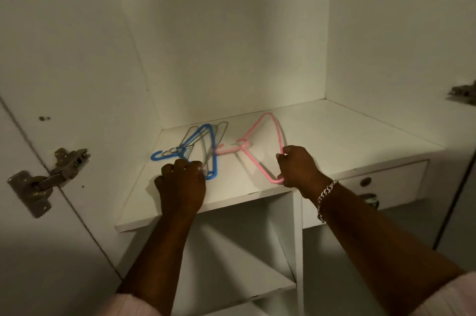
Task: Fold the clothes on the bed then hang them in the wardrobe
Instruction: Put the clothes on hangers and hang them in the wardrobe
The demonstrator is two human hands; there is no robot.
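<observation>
Two bare forearms reach from six o'clock onto a white wardrobe shelf (334, 130). At center, the right hand (300, 167), a silver chain bracelet (325, 196) on its wrist, grips a pink plastic hanger (260, 143); at nine o'clock of it, the left hand (181, 184) clutches a blue plastic hanger (203, 139) bundled with thin grey wire hangers (219, 132).
</observation>
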